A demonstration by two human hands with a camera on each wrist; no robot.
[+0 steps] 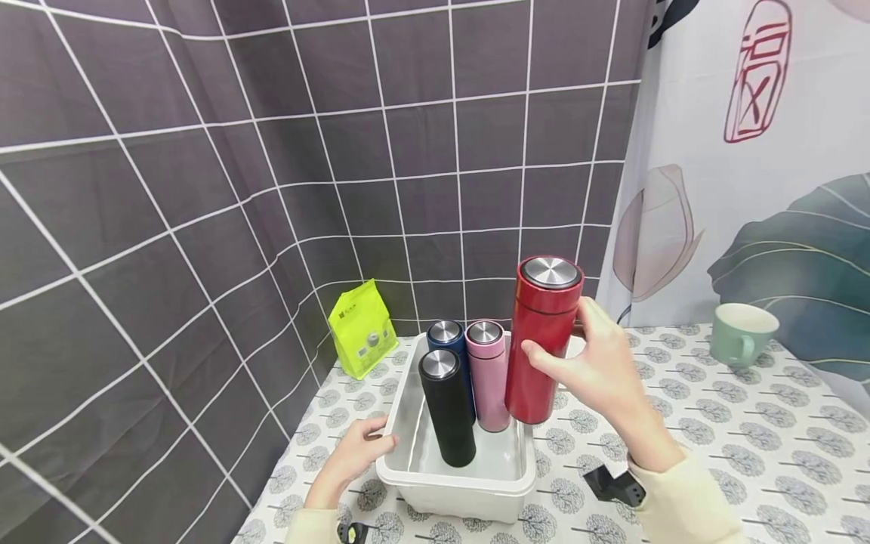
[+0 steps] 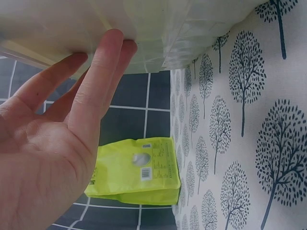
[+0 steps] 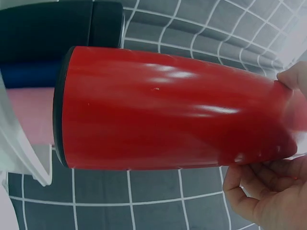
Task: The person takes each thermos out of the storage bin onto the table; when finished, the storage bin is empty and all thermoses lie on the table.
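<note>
My right hand (image 1: pixel 598 363) grips a red thermos bottle (image 1: pixel 544 340), holding it upright but slightly tilted above the right side of a white plastic bin (image 1: pixel 458 502). Seen from the right wrist, the fingers and thumb wrap the upper part of the red bottle (image 3: pixel 177 110), and its dark base is near the bin's rim. Three more bottles stand in the bin: black (image 1: pixel 448 408), dark blue (image 1: pixel 445 332) and pink (image 1: pixel 488 378). At the bin's left side, my left hand (image 1: pixel 356 453) touches the wall with fairly straight fingers (image 2: pixel 98 79).
A bright green pouch (image 1: pixel 363 329) stands behind and left of the bin, near the dark tiled-pattern curtain (image 1: pixel 326 151). A pale green mug (image 1: pixel 742 332) sits at the right on the tree-print tablecloth (image 1: pixel 720 423).
</note>
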